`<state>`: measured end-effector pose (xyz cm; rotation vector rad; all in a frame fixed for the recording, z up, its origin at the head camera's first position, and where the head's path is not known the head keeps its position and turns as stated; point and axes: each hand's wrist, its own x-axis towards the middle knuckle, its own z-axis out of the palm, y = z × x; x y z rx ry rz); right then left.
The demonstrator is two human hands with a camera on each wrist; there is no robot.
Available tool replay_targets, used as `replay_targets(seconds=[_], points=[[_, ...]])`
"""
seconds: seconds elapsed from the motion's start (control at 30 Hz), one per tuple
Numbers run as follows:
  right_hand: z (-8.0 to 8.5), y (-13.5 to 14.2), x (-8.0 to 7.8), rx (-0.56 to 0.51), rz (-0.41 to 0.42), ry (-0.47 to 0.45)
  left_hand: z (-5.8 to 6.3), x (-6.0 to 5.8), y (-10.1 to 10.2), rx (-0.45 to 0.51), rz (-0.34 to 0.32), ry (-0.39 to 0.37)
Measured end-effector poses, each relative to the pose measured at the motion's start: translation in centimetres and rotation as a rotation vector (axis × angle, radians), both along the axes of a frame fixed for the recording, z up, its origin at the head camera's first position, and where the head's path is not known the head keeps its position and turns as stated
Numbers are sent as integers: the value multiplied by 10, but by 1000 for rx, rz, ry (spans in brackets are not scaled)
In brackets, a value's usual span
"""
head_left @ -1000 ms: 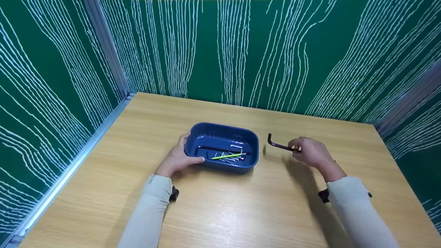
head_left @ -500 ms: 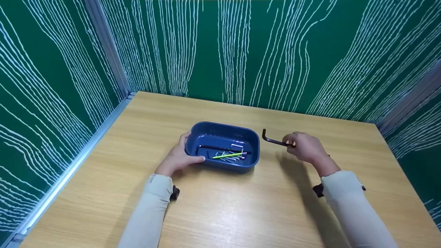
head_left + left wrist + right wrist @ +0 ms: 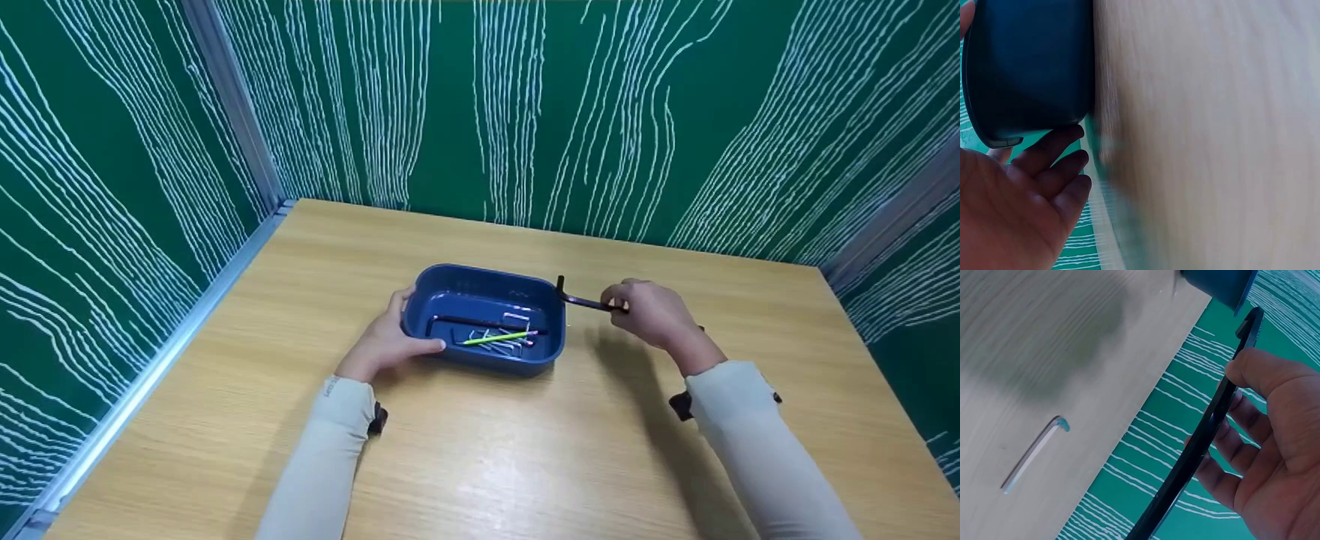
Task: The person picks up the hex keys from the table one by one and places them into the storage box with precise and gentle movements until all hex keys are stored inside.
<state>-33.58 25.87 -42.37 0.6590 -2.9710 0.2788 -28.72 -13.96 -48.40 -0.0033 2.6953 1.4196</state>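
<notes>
A blue plastic box [image 3: 491,363] stands on the table. My left hand [image 3: 384,341] grips its left end, thumb over the front rim and fingers round the far side; in the left wrist view fingertips [image 3: 1075,134] lie against the box's wall. My right hand [image 3: 654,313] holds a large black Allen key [image 3: 583,302] above the table, pinched between thumb and fingers, its bent end at the box's right rim. Inside the box lie another long black Allen key [image 3: 487,324], a thin lime-green rod [image 3: 496,340] and several small silver Allen keys [image 3: 517,316].
In the right wrist view, a small silver Allen key [image 3: 1030,455] lies on the wooden table [image 3: 480,465]. Green panels [image 3: 450,112] with white wavy lines close off the back and both sides.
My right hand has moved left and slightly away from me with the large black Allen key, bringing its bent end to the box's right rim. The left hand and box stay in place.
</notes>
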Motion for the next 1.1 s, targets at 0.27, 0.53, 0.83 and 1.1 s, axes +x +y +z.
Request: replay_targets(seconds=[0.27, 0.53, 0.83, 1.1], points=[[6, -13, -3, 11, 11, -12, 0, -1, -1, -1, 4, -7], [7, -27, -5, 12, 13, -40, 1, -1, 0, -9, 10, -30], [7, -40, -6, 28, 52, -33, 0, -1, -1, -5, 10, -11], [9, -56, -8, 51, 82, -13, -3, -2, -1, 10, 5, 11]])
